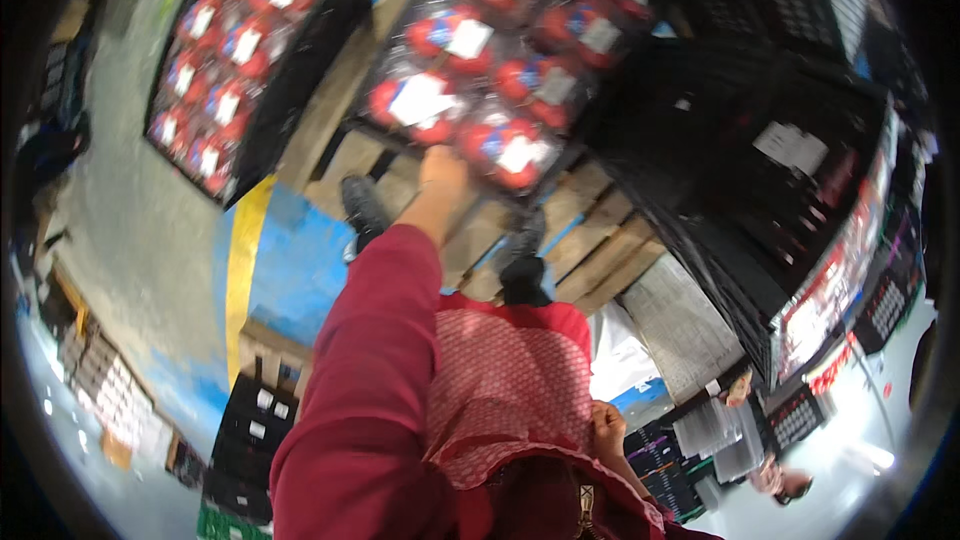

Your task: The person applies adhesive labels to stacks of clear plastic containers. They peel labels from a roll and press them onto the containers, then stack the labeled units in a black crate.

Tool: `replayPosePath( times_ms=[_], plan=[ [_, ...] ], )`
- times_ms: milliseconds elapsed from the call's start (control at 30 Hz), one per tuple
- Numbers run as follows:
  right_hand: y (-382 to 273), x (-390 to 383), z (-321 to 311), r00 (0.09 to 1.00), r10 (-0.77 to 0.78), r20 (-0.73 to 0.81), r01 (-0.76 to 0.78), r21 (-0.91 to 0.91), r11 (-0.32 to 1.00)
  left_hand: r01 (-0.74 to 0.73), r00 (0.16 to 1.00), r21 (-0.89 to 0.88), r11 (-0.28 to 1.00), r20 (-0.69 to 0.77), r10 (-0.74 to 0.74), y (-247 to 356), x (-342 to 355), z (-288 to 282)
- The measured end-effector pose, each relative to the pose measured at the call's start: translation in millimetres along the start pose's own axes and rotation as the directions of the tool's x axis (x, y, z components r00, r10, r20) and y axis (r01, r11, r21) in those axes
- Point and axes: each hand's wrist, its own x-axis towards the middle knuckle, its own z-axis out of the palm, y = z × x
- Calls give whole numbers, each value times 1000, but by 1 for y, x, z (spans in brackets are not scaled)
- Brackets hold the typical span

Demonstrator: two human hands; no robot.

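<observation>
My left hand (pixel 443 176) reaches forward in a maroon sleeve to the near edge of a black crate (pixel 395 142). It is closed at that rim, with its fingertips partly hidden and blurred. Packs of round red fruit or vegetables (pixel 468 38) fill the crate, wrapped in clear film with white and blue labels. Beneath lies a wooden pallet (pixel 590 208). Down by my right hip, beside the red patterned apron (pixel 510 370), my right hand (pixel 607 430) has its fingers curled in. Whether anything is inside them I cannot make out.
A second black crate (pixel 345 25) of similar red packs stands to the left. On the right are large black crates (pixel 720 140), one bearing a white label. My shoes (pixel 365 205) are close to the pallet. A yellow line (pixel 245 240) crosses the floor; stacked black crates (pixel 240 440) stand lower left.
</observation>
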Motion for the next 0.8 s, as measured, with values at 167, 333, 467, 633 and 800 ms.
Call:
replayPosePath(
  times_ms=[167, 333, 467, 633, 800],
  plan=[
    [-82, 13, 48, 999, 48, 1, -47, -199, 979, -385, 662, -238, 891, -744, 88, -45, -64, 37],
    [-69, 21, 70, 985, -153, 77, 171, -364, 916, 299, 833, -591, 750, -222, -507, -208, -163, 141],
    [-107, 0, 107, 996, 35, 84, -2, -363, 932, 705, 708, -92, 703, 45, -704, -384, -224, 208],
    [-103, -9, 138, 994, 39, 106, 18, -488, 872, 563, 805, 193, 804, 93, -586, -516, -224, 219],
    [-130, -34, 164, 993, 88, 85, -56, -318, 946, 496, 811, 250, 831, 207, -547, -551, -197, 228]
  ],
)
